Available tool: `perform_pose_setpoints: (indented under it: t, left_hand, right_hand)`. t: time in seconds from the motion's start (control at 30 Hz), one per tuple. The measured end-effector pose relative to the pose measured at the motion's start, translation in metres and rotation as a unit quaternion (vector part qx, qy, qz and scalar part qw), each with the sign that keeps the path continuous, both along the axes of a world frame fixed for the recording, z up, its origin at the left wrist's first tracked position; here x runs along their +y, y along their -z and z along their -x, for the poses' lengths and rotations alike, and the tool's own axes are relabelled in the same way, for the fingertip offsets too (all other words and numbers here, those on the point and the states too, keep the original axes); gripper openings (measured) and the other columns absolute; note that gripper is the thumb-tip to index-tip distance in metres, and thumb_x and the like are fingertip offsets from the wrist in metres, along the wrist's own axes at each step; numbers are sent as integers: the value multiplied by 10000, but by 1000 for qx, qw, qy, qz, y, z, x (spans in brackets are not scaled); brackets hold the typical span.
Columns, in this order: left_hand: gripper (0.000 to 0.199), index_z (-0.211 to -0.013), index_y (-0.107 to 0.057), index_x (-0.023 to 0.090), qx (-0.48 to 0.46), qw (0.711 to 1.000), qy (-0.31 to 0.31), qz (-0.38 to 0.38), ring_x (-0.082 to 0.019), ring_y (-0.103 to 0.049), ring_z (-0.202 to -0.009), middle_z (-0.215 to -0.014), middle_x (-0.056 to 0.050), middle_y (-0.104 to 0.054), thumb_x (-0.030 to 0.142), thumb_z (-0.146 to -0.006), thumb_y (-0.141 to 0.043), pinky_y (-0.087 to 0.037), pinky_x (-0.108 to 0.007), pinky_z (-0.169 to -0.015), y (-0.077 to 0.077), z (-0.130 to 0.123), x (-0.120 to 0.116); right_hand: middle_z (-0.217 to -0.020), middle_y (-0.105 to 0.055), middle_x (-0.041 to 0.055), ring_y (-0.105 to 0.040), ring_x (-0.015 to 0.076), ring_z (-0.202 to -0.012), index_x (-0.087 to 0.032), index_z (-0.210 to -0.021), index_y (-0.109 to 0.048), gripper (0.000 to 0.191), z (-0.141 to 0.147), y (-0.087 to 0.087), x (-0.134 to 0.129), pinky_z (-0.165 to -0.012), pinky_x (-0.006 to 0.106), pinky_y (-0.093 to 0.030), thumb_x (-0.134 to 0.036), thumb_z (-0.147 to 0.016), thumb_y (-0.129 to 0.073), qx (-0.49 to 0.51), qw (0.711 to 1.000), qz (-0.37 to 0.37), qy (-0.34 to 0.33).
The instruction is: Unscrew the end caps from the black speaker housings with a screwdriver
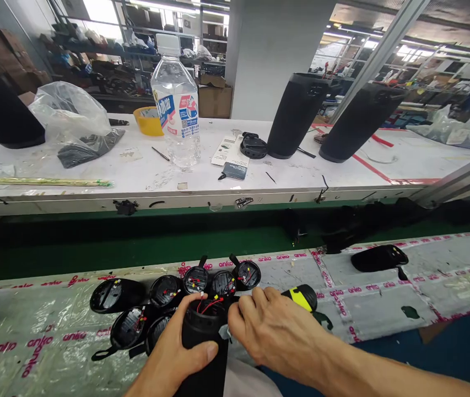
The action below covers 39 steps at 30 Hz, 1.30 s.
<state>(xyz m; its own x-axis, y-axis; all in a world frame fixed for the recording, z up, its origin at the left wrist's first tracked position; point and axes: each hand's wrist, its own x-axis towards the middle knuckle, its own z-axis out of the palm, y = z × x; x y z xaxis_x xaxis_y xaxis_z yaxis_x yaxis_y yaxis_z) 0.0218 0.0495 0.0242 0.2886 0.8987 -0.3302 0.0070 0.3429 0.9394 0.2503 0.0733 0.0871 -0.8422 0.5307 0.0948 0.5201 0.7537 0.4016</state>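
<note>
A black cylindrical speaker body (204, 364) stands tilted in front of me, its open top showing red wires (210, 304) with small connectors. My left hand (181, 347) is wrapped round its left side, thumb across the front and fingers at the rim. On the right side of the rim, my right hand (259, 322) is closed, fingers curled. A small greyish piece (224, 332) shows by its thumb; what the fingers grip is hidden. Behind that hand is a black and yellow rounded object (303, 298), partly covered. Several similar black speaker parts (129, 326) with wires and straps cluster to the left.
The bench (69, 314) is covered in plastic and pink printed tape. Another black speaker (379, 258) lies on its right part. A raised white shelf (135, 176) holds a plastic bottle (177, 110), yellow tape (149, 121), a plastic bag (73, 110) and upright speakers (298, 116).
</note>
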Motion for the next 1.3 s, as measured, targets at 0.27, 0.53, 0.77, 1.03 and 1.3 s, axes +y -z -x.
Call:
perform_pose_setpoints:
  t: [0.27,0.53,0.77,1.03,1.3]
  left_hand:
    - [886,-1440,-441,249,-138,987,-26,81,-363,-687,-1168,-1263,-112,-757,533,-708,-850,-450,-501,-1078,8,3,1]
    - [910,-1467,-409,249,-68,996,-42,49,-356,-583,-1336,-1463,-122,-651,551,-720,-833,-339,-506,-1193,-3,5,-2]
    - [860,-1484,-407,248,-14,1000,-2,-1,-365,-595,-1305,-1337,-86,-721,459,-749,-799,-361,-505,-1155,-8,3,0]
    - [821,-1417,-474,194,56,997,-57,11,-370,-654,-1194,-1255,-99,-769,351,-661,-753,-439,-478,-1076,-30,-9,-2]
    - [816,-1408,-480,193,82,994,-69,14,-428,-603,-1317,-1284,-123,-768,333,-643,-728,-498,-475,-985,-33,-13,-5]
  right_hand:
    - [-774,-579,-31,-556,197,-626,-240,-963,-494,236,-18,-5,4,-560,362,-338,-81,-842,-621,137,985,95,35]
    - [-858,-652,-27,-660,200,-654,-243,-1027,-423,335,4,13,-18,-472,365,-278,-165,-871,-709,135,968,196,79]
    - [-835,-634,-29,-626,200,-611,-247,-1015,-403,326,11,24,-16,-446,375,-260,-239,-924,-716,89,981,167,49]
    - [-772,-614,-38,-617,188,-552,-242,-1000,-406,379,10,28,-19,-399,359,-278,-166,-780,-705,99,985,133,51]
    - [-777,-601,-35,-603,189,-541,-240,-1022,-414,361,9,32,-22,-404,355,-310,-135,-780,-661,108,984,124,63]
